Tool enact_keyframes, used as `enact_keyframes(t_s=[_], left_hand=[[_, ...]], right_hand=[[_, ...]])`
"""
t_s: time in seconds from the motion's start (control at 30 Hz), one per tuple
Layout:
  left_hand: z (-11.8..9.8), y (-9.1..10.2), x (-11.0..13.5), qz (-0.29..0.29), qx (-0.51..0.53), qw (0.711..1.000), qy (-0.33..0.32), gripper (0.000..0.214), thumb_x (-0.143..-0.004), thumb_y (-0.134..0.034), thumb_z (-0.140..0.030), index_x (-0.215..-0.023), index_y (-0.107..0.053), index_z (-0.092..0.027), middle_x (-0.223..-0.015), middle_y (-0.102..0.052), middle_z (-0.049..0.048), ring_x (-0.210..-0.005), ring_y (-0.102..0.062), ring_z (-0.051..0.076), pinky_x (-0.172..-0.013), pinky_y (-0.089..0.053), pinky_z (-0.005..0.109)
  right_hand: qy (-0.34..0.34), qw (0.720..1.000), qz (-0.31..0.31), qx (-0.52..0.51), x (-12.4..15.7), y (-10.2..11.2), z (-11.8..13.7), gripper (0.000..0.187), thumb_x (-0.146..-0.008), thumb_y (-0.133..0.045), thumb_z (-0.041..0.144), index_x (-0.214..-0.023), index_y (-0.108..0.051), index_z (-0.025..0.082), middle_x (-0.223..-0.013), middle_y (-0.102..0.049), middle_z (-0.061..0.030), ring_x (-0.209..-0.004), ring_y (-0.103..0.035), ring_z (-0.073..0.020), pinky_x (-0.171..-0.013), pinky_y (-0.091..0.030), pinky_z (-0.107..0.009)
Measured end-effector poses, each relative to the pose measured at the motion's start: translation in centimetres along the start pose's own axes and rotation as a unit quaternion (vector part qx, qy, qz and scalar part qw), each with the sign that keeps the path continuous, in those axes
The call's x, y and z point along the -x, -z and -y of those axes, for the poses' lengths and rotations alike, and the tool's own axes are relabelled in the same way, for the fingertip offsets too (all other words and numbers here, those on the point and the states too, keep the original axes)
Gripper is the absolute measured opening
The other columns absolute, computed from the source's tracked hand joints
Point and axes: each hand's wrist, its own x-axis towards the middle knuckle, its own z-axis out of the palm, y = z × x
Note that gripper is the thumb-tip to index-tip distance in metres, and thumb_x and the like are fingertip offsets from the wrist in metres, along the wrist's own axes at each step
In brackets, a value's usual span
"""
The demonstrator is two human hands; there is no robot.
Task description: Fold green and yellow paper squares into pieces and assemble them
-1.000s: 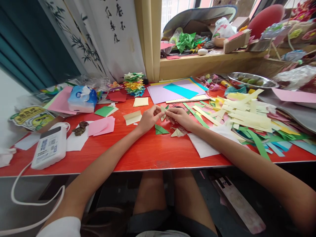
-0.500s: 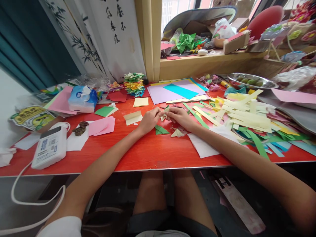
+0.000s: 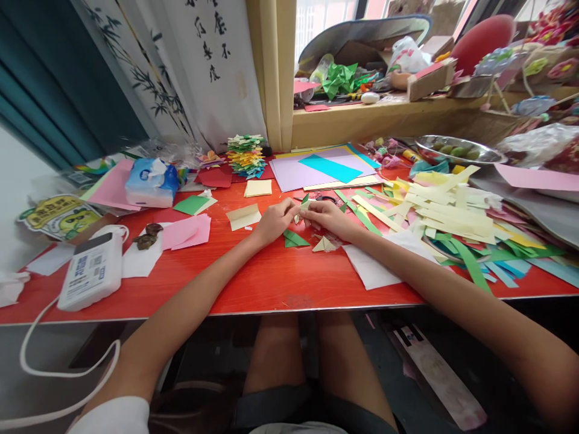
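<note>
My left hand (image 3: 274, 221) and my right hand (image 3: 329, 216) meet over the red table (image 3: 271, 283), both pinching a small folded cream paper piece (image 3: 302, 209) between their fingertips. Just in front of the hands lie a folded green triangle (image 3: 294, 239) and a folded cream triangle (image 3: 324, 244). A white sheet (image 3: 371, 268) lies under my right forearm.
A heap of cream and green paper strips (image 3: 452, 217) fills the right side. Lilac and blue sheets (image 3: 325, 167) and a stack of folded pieces (image 3: 245, 154) lie behind. A tissue pack (image 3: 151, 181), pink paper (image 3: 187, 230) and a white device with cable (image 3: 91, 268) sit at left.
Both hands have stayed together on the paper piece, shifting their fingers slightly on it; the piece now sits lower between the fingertips. Nothing else has moved.
</note>
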Motion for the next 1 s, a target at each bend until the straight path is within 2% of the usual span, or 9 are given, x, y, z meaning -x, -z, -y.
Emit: enact_keyframes(t_s=[0.17, 0.37, 0.6, 0.7, 0.77, 0.87, 1.0], left_hand=[[0.2, 0.0, 0.0, -0.004, -0.037, 0.999, -0.035, 0.022, -0.084, -0.04, -0.028, -0.068, -0.049, -0.016, -0.061, -0.053, -0.0018, -0.055, -0.044, 0.009, -0.055, -0.03, 0.021], [0.5, 0.0, 0.0, -0.028, -0.031, 0.999, -0.023, 0.02, -0.084, -0.039, -0.027, -0.069, -0.047, -0.017, -0.059, -0.048, -0.0028, -0.054, -0.042, 0.009, -0.055, -0.03, 0.021], [0.9, -0.2, -0.2, -0.019, 0.039, 0.999, -0.029, 0.018, -0.086, -0.035, -0.022, -0.089, -0.052, -0.018, -0.069, -0.053, -0.0012, -0.065, -0.05, 0.01, -0.063, -0.036, 0.02], [1.5, -0.1, -0.3, -0.059, 0.039, 0.997, -0.008, 0.022, -0.086, -0.034, -0.022, -0.096, -0.053, -0.019, -0.069, -0.051, -0.0006, -0.065, -0.048, 0.01, -0.062, -0.037, 0.021], [1.7, 0.0, -0.3, -0.091, 0.047, 0.995, 0.016, 0.023, -0.086, -0.034, -0.023, -0.098, -0.053, -0.019, -0.07, -0.051, -0.0004, -0.062, -0.047, 0.01, -0.06, -0.036, 0.021], [1.5, 0.1, -0.3, -0.107, 0.077, 0.991, 0.037, 0.024, -0.086, -0.035, -0.026, -0.104, -0.049, -0.02, -0.075, -0.054, -0.0002, -0.059, -0.045, 0.009, -0.059, -0.036, 0.021], [1.0, 0.1, -0.2, -0.062, 0.095, 0.993, 0.014, 0.025, -0.083, -0.042, -0.028, -0.106, -0.049, -0.02, -0.075, -0.055, -0.0002, -0.064, -0.05, 0.01, -0.064, -0.039, 0.021]], right_hand=[[-0.003, 0.999, 0.027, 0.032, 0.1, -0.2, -0.1, 0.03, -0.082, -0.048, 0.041, -0.066, -0.053, 0.016, -0.052, -0.05, 0.0018, -0.039, -0.04, -0.007, -0.037, -0.029, -0.022], [0.003, 0.999, 0.033, 0.027, 0.1, -0.2, -0.2, 0.033, -0.085, -0.043, 0.044, -0.068, -0.051, 0.018, -0.046, -0.044, 0.0033, -0.038, -0.039, -0.008, -0.038, -0.028, -0.022], [0.032, 0.997, -0.068, 0.036, -0.2, -0.1, 0.1, 0.032, -0.084, -0.045, 0.041, -0.066, -0.051, 0.016, -0.063, -0.056, -0.0016, -0.052, -0.045, -0.0092, -0.049, -0.034, -0.023], [0.029, 0.991, -0.129, 0.018, -0.2, 0.1, 0.2, 0.031, -0.084, -0.045, 0.041, -0.068, -0.053, 0.015, -0.059, -0.052, 0.0001, -0.052, -0.042, -0.0088, -0.049, -0.032, -0.022], [0.03, 0.989, -0.148, 0.005, -0.2, 0.3, 0.1, 0.032, -0.083, -0.045, 0.042, -0.067, -0.052, 0.015, -0.058, -0.049, 0.001, -0.05, -0.04, -0.0081, -0.048, -0.03, -0.022], [0.035, 0.99, -0.134, -0.015, -0.3, 0.3, 0.1, 0.033, -0.082, -0.046, 0.044, -0.067, -0.052, 0.015, -0.058, -0.049, 0.0011, -0.049, -0.038, -0.0076, -0.046, -0.029, -0.021], [0.033, 0.996, -0.078, -0.039, -0.4, -0.2, 0.3, 0.035, -0.081, -0.048, 0.047, -0.069, -0.054, 0.015, -0.061, -0.053, -0.0003, -0.048, -0.039, -0.0071, -0.045, -0.029, -0.021]])
